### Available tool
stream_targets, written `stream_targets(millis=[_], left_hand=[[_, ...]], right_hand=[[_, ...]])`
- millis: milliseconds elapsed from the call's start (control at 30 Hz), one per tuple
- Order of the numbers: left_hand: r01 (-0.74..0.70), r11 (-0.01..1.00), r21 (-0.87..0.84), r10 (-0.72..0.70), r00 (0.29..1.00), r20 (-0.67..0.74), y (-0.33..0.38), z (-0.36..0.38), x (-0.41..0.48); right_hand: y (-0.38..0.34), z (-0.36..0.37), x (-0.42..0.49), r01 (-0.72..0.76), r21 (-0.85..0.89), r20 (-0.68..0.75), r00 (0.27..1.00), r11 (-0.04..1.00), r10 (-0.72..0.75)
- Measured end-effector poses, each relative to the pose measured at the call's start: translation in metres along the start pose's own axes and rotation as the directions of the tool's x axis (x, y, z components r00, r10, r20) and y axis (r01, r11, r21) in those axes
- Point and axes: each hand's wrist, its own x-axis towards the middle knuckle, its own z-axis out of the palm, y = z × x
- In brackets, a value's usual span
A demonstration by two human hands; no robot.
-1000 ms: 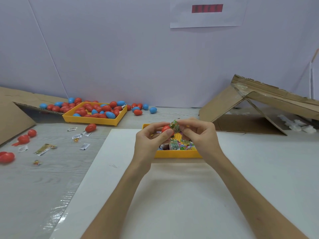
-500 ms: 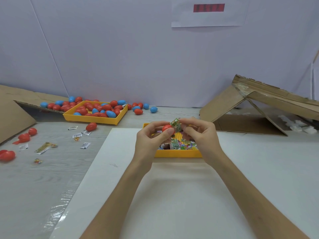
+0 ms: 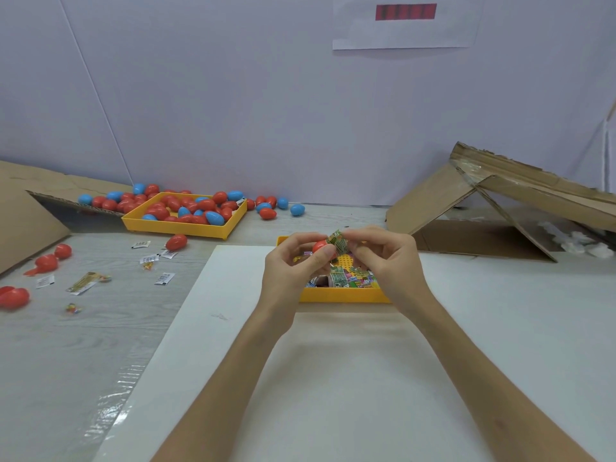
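The left hand [image 3: 293, 271] pinches a red egg [image 3: 319, 246] between thumb and fingers. The right hand [image 3: 390, 261] pinches a green packet [image 3: 337, 241] that touches the egg's top. Both things are held just above a small yellow tray [image 3: 343, 295] of packets on a white sheet [image 3: 333, 378]. The 2 hands hide much of that tray. Well to the left, another yellow tray [image 3: 180, 228] holds red and blue eggs, with loose packets [image 3: 88, 282] scattered nearby. An open cardboard box [image 3: 500, 201] lies at the right.
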Motion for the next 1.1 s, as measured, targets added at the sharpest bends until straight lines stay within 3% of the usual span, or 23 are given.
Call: stream_targets(millis=[233, 600, 900, 1100], left_hand=[[0.061, 0.993, -0.103, -0.060, 0.998, 0.009, -0.001, -0.003, 0.001], [0.036, 0.996, -0.084, -0.038, 0.999, -0.026, -0.002, -0.003, 0.001], [-0.036, 0.996, -0.080, 0.038, 0.999, 0.012, 0.000, 0.000, 0.000], [-0.073, 0.997, -0.025, 0.074, 0.997, 0.009, 0.000, 0.000, -0.001]], right_hand=[[0.004, 0.003, -0.001, 0.077, -0.183, 0.017, 0.997, 0.980, -0.075], [0.001, 0.005, -0.003, 0.146, -0.270, -0.008, 0.988, 0.952, -0.154], [-0.004, 0.002, 0.000, -0.020, -0.040, -0.078, 0.997, 0.999, 0.017], [-0.006, 0.001, 0.000, -0.071, 0.007, -0.081, 0.994, 0.997, 0.072]])
